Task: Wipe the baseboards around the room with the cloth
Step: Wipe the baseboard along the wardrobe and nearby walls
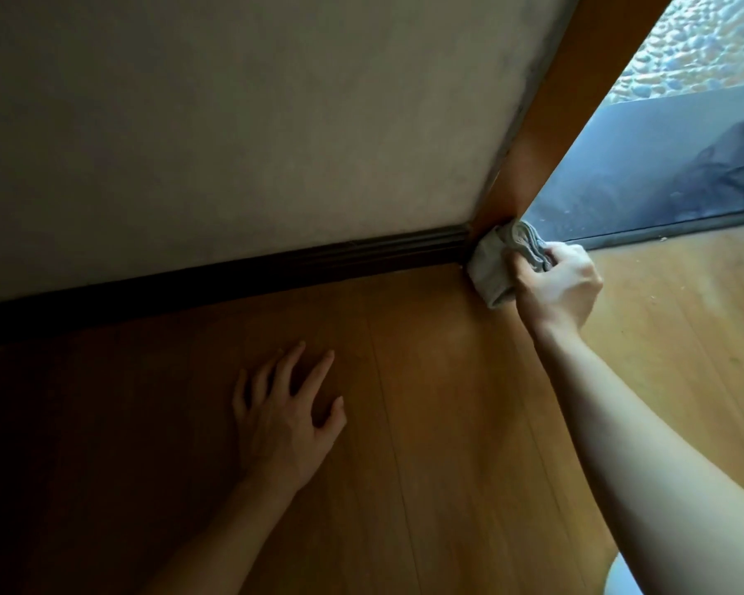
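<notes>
Right hand (555, 289) grips grey cloth (497, 261) at baseboard (276, 268) end, two o'clock; left hand (288, 418) splayed flat on floor (447, 423). Next, probably: drag toward nine o'clock.

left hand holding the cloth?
No, the left hand lies flat on the floor; the right hand grips the cloth.

The baseboard (276, 272) runs along the foot of the wall (233, 122), meeting the door frame (533, 135) at right. There the right hand (555, 285) presses the cloth (490, 268) into the corner. The left hand (288, 423) lies flat on the floor (426, 423), before the baseboard.
</notes>
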`<state>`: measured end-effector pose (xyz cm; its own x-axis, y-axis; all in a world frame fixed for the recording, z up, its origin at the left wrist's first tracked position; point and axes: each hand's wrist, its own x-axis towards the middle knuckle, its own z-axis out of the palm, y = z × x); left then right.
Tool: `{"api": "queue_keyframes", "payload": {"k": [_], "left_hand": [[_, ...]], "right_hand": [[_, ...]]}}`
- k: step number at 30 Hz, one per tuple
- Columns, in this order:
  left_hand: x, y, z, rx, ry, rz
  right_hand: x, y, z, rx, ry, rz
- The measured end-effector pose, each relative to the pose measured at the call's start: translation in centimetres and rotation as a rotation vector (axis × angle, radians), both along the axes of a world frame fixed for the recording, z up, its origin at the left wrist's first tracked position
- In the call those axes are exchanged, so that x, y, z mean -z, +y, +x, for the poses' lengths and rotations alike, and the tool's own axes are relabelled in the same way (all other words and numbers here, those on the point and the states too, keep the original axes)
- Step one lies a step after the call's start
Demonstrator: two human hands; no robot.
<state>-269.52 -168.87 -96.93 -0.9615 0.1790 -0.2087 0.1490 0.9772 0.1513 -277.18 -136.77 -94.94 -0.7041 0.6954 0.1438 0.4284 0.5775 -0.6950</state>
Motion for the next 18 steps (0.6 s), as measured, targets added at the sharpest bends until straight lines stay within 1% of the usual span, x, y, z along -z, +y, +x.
{"api": "queue_keyframes", "payload": {"k": [1, 4, 5, 8, 11, 14, 18], "left_hand": [[-0.3, 0.1, -0.1, 0.002, -0.011, -0.005], [-2.0, 0.7, -0.8, 0.022, 0.015, -0.026], [-2.7, 1.0, -1.1, 0.035, 0.044, -0.025], [-4.6, 1.8, -2.1, 0.089, 0.138, 0.009], [-6.7, 2.4, -2.8, 0.135, 0.184, 0.024], [-9.8, 3.4, -3.3, 0.131, 0.206, 0.04], [-16.0, 4.7, -3.8, 0.16, 0.203, 0.046]], "right_hand": [[-0.1, 0.3, 0.3, -0.001, 0.015, -0.073], [-1.0, -1.3, 1.6, -0.064, 0.125, -0.506], [-1.2, -2.2, 1.9, -0.086, 0.159, -0.618], [-2.0, -4.7, 2.7, -0.166, 0.191, -0.856], [-3.4, -6.3, 2.9, -0.186, 0.194, -0.969], [-6.3, -7.0, 2.5, -0.188, 0.182, -1.029], [-12.5, -7.3, 2.7, -0.159, 0.158, -0.98]]}}
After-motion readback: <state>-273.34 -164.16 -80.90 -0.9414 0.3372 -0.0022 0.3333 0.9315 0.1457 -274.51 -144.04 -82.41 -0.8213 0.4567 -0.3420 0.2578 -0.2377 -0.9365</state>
